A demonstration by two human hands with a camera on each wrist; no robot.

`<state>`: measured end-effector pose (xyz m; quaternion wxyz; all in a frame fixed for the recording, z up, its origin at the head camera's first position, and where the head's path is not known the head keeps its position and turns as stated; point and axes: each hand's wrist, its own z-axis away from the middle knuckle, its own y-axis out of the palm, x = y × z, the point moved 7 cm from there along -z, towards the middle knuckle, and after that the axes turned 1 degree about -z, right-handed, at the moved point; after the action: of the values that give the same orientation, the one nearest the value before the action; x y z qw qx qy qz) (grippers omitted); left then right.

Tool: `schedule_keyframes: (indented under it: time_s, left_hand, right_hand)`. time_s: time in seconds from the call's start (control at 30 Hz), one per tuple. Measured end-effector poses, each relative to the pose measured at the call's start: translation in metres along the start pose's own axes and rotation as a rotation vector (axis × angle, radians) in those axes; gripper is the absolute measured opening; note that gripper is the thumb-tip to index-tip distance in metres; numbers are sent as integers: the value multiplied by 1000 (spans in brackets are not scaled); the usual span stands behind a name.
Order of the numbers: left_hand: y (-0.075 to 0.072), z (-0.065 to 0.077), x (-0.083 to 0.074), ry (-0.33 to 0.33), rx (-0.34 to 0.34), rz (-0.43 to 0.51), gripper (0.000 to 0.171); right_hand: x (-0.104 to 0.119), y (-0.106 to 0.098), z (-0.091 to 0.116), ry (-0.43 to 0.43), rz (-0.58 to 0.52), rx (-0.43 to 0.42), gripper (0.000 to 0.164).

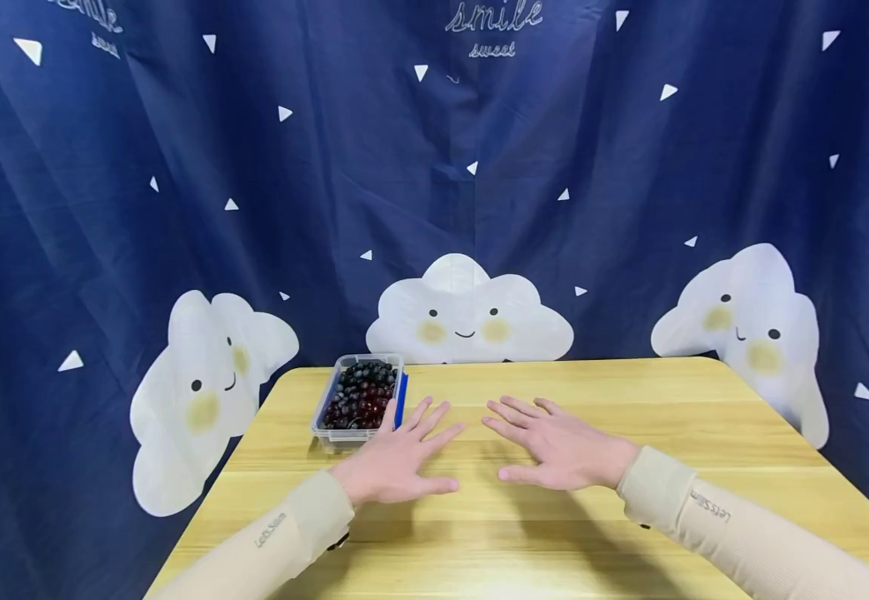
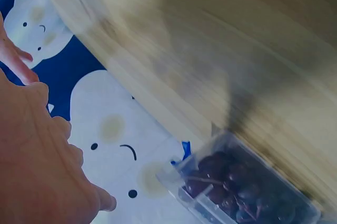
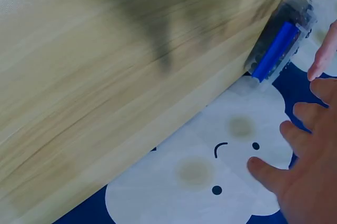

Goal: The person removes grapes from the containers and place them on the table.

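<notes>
Both hands hover over the table with fingers spread, holding nothing. My left hand [image 1: 397, 462] is nearest to a clear plastic container [image 1: 349, 434]; in the head view one fingertip overlaps its near right corner. Dark red and black grapes [image 1: 362, 393] fill the container, and a blue strip [image 1: 402, 400] runs down its right side. To the right, my right hand [image 1: 565, 446] is held palm down above the wood, its fingers pointing toward the left hand. In the left wrist view, the grapes [image 2: 231, 182] show through the container's clear wall, with stems among them.
The light wooden table [image 1: 524, 542] has rounded far corners. Behind it hangs a dark blue curtain [image 1: 374, 150] with white triangles and smiling clouds [image 1: 471, 312]. The container stands near the table's far left corner. Shadows of both arms fall on the wood.
</notes>
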<state>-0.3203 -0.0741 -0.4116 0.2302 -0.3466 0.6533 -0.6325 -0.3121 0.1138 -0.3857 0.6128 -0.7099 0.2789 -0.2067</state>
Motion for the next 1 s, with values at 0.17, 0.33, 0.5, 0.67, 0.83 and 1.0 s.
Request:
schedule_keyframes:
  time_s: [0.17, 0.33, 0.5, 0.67, 0.83, 1.0]
  left_hand:
    - [-4, 7, 10, -17, -23, 53, 75]
    - [-9, 12, 22, -38, -57, 132, 70]
    - [-22, 18, 35, -43, -179, 114, 58]
    - [-33, 26, 50, -83, -316, 21, 32]
    - [-37, 35, 68, -148, -392, 19, 18]
    - [-34, 43, 91, -237, -397, 81, 16]
  right_hand:
    - [3, -5, -5, -32, 24, -65, 65]
    - [3, -5, -8, -77, 61, -100, 34]
    - [3, -4, -8, -98, 58, -102, 12]
    - [2, -3, -10, -74, 44, -83, 4]
    - [4, -2, -12, -58, 49, -79, 4]
    - [6, -2, -14, -62, 43, -83, 5]
